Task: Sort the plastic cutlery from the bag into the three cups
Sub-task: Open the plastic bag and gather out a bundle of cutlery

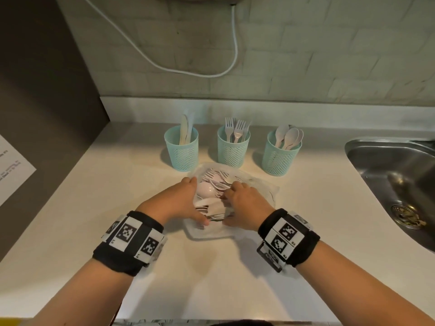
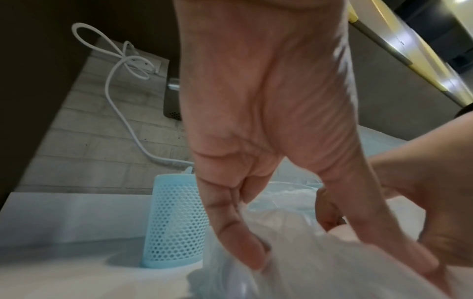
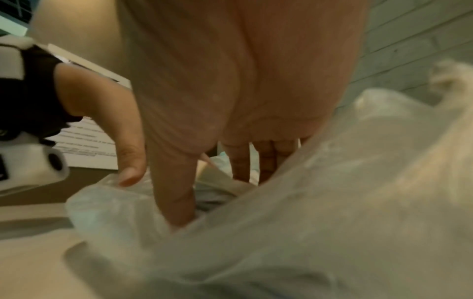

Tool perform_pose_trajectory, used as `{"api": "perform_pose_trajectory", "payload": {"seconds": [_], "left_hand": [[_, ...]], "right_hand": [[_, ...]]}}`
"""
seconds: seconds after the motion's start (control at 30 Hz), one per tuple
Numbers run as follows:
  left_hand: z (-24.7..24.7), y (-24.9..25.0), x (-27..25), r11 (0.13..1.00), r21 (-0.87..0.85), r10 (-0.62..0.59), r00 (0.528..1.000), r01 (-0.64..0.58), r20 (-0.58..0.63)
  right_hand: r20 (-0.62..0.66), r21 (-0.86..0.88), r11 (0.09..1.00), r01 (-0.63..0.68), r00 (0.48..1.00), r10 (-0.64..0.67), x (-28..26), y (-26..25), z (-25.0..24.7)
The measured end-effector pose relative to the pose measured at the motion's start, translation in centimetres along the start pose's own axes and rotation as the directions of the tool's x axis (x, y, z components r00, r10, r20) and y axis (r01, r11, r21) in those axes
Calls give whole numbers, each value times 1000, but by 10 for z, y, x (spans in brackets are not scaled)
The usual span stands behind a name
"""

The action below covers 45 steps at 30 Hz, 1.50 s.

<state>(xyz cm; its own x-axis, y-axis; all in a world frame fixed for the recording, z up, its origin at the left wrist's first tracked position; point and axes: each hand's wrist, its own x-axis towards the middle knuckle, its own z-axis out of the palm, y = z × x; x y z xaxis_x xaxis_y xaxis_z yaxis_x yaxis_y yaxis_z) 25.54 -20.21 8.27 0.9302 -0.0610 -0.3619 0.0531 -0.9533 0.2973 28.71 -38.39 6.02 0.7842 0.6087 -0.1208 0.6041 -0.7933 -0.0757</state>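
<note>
Three teal mesh cups stand in a row at the back of the counter: the left cup (image 1: pixel 182 150) holds knives, the middle cup (image 1: pixel 233 148) forks, the right cup (image 1: pixel 280 156) spoons. In front of them lies a clear plastic bag (image 1: pixel 259 187) of white cutlery (image 1: pixel 211 184). My left hand (image 1: pixel 196 202) grips the bag's left edge, and its fingers (image 2: pixel 238 242) pinch the film. My right hand (image 1: pixel 231 204) holds the right side, thumb (image 3: pixel 176 202) tucked into a fold and fingers curled over the opening. What those fingers touch inside is hidden.
A steel sink (image 1: pixel 388 175) is sunk into the counter at the right. At the far left a printed paper (image 1: pixel 14 170) lies beside a dark panel. A white cable (image 1: pixel 235 55) hangs on the tiled wall behind the cups.
</note>
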Motion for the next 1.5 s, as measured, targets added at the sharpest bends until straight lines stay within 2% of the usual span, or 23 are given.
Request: {"api": "perform_pose_trajectory", "payload": {"seconds": [0.27, 0.5, 0.8, 0.97, 1.17, 1.3, 1.5], "left_hand": [[6, -2, -7, 994, 108, 4, 1000, -4, -8], [-6, -7, -12, 988, 150, -21, 999, 25, -29], [-13, -6, -12, 987, 147, -46, 995, 58, -83], [-11, -6, -11, 984, 168, -58, 997, 67, -56], [-11, -8, -10, 980, 187, -62, 998, 64, -19], [-11, -10, -11, 982, 177, -63, 998, 64, -10], [-12, -12, -10, 983, 169, -65, 998, 69, -24]], "right_hand": [[23, -130, 987, 92, 996, -90, 3, -20, 7], [38, 54, 993, 103, 994, -105, 9, -19, 6], [42, 98, 992, 82, 995, -87, 15, -16, 10], [122, 57, 996, 72, 989, -78, 17, -17, 8], [156, 59, 997, 53, 986, -61, 23, -20, 7], [161, 109, 993, 35, 986, -52, 26, -19, 7], [261, 145, 989, -10, 965, -28, 29, -17, 5]]}}
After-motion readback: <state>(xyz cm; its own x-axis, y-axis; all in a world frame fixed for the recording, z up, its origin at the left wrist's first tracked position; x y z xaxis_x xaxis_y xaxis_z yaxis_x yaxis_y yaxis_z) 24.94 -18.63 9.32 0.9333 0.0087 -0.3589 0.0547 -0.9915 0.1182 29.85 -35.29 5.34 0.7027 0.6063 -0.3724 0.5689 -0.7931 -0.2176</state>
